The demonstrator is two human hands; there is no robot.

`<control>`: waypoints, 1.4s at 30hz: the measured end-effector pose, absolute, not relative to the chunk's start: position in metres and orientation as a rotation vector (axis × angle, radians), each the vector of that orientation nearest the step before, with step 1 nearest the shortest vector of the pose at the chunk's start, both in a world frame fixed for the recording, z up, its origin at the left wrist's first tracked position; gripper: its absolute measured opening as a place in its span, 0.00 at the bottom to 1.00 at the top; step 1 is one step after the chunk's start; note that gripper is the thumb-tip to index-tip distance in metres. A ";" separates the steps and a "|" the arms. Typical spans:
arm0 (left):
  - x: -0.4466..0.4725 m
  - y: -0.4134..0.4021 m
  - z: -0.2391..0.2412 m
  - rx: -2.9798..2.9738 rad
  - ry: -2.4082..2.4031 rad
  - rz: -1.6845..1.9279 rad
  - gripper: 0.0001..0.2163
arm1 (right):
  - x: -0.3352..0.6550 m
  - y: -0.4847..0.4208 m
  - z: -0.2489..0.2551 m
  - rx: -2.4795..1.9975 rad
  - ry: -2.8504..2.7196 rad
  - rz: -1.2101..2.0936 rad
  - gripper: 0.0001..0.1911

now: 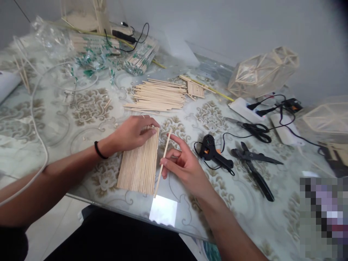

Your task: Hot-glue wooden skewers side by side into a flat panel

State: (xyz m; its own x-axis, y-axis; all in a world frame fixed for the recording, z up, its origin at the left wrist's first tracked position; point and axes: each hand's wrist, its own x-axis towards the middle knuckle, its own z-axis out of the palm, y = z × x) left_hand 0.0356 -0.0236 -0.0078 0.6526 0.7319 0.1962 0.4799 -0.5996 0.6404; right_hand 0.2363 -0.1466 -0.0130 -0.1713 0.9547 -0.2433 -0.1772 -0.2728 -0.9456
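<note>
Head view: the single stick [166,145] is right in the middle of the scene, pinched in the right hand [185,165], with thumb and fingers [174,154] closed narrowly around its lower half. It runs at a slant, near tip low by the counter [89,105] edge, far tip leaning off to the right. It sits just beside the right edge of the panel of sticks [140,163]; I cannot tell whether the two touch.

The panel lies flat, sticks side by side running near to far. The left hand [133,132] lies on the panel's far end, fingers [148,130] stretched out flat on the wood, gripping nothing. A black band [99,150] circles that wrist.

Farther off, a loose pile of sticks [157,95] is spread on the counter. Right of the right hand lies a black glue gun [213,152], its cord looping. Further right are black pliers [255,166], and beyond them scissors [252,128] and a white power strip [244,108]. At the far right sits a stick-built frame [262,70]. Far left, clear packets of sticks [141,58] lie in a jumble.
</note>
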 end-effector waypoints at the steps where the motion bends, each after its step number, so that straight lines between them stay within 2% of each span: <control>1: 0.036 -0.023 -0.009 2.330 0.937 0.614 0.14 | 0.236 -0.146 -0.013 -1.171 -1.028 1.601 0.35; 18: 0.035 -0.024 -0.011 2.364 0.907 0.638 0.13 | 0.233 -0.145 -0.017 -1.142 -1.032 1.597 0.32; 25: 0.036 -0.026 -0.011 2.377 0.895 0.621 0.12 | 0.230 -0.146 -0.016 -1.189 -1.055 1.574 0.37; 35: 0.037 -0.026 -0.014 2.374 0.859 0.620 0.13 | 0.228 -0.146 -0.017 -1.224 -1.064 1.569 0.38; 42: 0.038 -0.027 -0.015 2.390 0.841 0.634 0.13 | 0.230 -0.147 -0.018 -1.197 -1.172 1.494 0.25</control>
State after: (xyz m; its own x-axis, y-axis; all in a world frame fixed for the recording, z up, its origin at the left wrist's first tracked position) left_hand 0.0382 -0.0266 -0.0153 0.6972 0.6714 0.2511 0.4261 -0.6699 0.6081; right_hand 0.2303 -0.1469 -0.0184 -0.1621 0.9724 -0.1680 -0.0679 -0.1808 -0.9812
